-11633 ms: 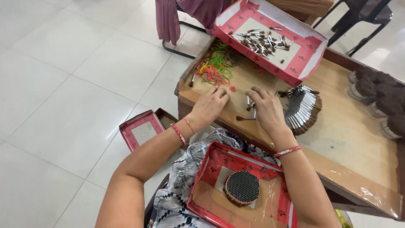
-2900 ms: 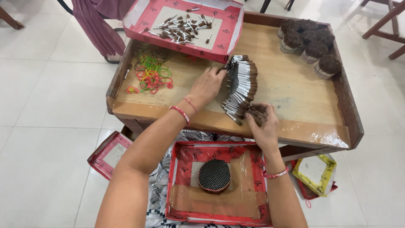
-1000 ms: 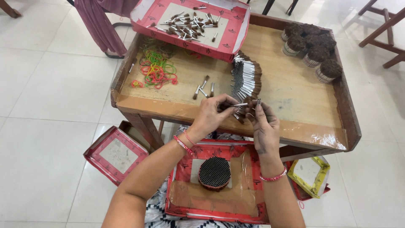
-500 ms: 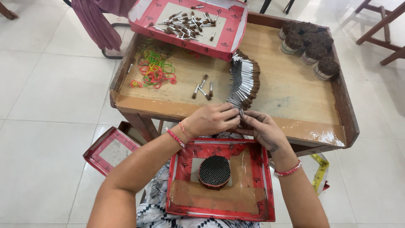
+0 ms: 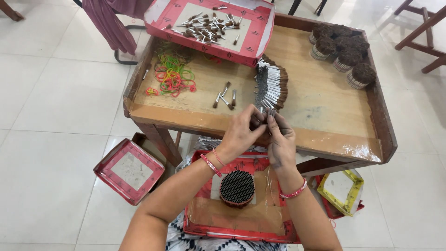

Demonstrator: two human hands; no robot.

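Far left on the floor: red lid-like box [image 5: 129, 170], apart from everything. On the low wooden table [image 5: 325, 104], at its left end, a tangle of coloured rubber bands [image 5: 173, 76], not yet used. Just right of these, three loose brown-tipped sticks [image 5: 225, 96], not gathered. Behind, tilted on the table's back edge, a red tray [image 5: 210, 24] with many more loose sticks scattered inside, so plenty of stock left.

At the front edge, left hand [image 5: 241, 132] and right hand [image 5: 280, 139] pressed together, fingers of both pinched shut on a small bunch of sticks [image 5: 268, 112]; bunch held just in front of a fanned row of sticks [image 5: 272, 86] lying on the table. Below the hands, on the lap, a red tray [image 5: 234, 204] holding one round packed bundle [image 5: 237, 188].

Far right corner of the table: several finished round bundles [image 5: 341, 46], standing close together. Judging from this, work well under way, far from finished. Yellow-edged box [image 5: 344, 190] on the floor at right.
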